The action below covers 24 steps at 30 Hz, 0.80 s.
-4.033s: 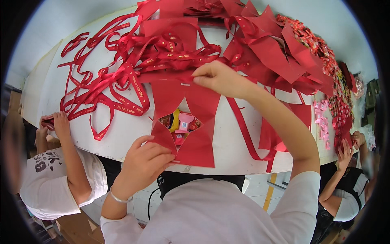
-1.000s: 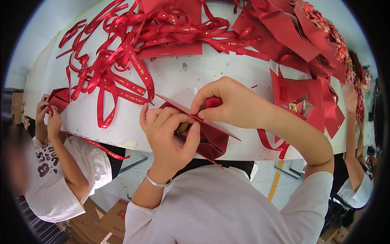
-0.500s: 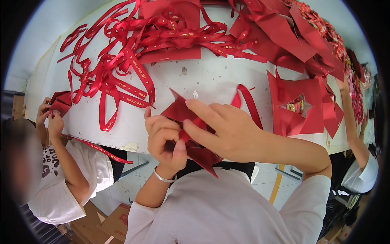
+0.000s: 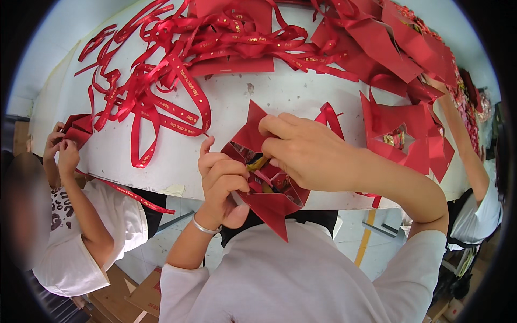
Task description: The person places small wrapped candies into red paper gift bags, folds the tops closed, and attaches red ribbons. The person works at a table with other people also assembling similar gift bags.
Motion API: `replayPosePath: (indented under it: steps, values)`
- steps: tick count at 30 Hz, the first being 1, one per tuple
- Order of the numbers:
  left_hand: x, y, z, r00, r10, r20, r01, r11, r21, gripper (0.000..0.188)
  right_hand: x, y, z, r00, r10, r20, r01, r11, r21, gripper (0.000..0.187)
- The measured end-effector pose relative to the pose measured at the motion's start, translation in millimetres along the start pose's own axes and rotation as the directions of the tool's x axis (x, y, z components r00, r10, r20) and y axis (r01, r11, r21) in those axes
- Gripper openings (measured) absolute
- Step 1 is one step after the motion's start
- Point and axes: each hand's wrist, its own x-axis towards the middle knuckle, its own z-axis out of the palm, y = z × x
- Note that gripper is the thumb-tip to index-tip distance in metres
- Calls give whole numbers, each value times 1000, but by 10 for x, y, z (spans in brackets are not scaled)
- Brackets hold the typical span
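Observation:
I hold a red paper gift box (image 4: 269,202) with pointed flaps at the near edge of the white table (image 4: 226,107). My left hand (image 4: 223,180) grips its left side from below. My right hand (image 4: 309,153) is over the box's mouth, fingers pinching the upper flap. Small wrapped sweets show inside the box. A red ribbon loop (image 4: 329,116) lies just beyond my right hand.
A heap of red printed ribbons (image 4: 177,70) covers the table's left and far side. Flat red box blanks (image 4: 388,43) pile up at the far right. Another filled red box (image 4: 401,134) stands to my right. A person at left (image 4: 70,226) holds a red piece; another person's arm (image 4: 468,156) is at right.
I pulled the red box from the table toward my chest. Its flaps were folded flat a second ago and now stand open, showing the sweets. My right hand moved over the mouth.

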Motion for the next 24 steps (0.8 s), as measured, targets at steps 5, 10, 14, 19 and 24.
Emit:
replayPosePath:
  steps: [5,10,14,19,24]
  values:
    - [-18,-77,-241,981,76,176,-81,997,20,26,-31,46,-67,1000,-31,-1,31,999,7,9]
    - [-83,-109,-343,960,117,254,-146,985,95,24,-10,-88,-142,991,132,10,-121,872,474,3]
    - [-158,-137,-342,959,164,231,-196,973,125,22,8,-242,-71,992,127,24,-124,886,446,2]
    - [-262,-141,-314,976,169,136,-182,979,87,24,28,-284,64,991,95,-90,-60,942,329,7]
    - [-280,-129,-323,971,201,132,-220,964,150,25,21,-299,120,978,93,-185,-38,960,278,6]
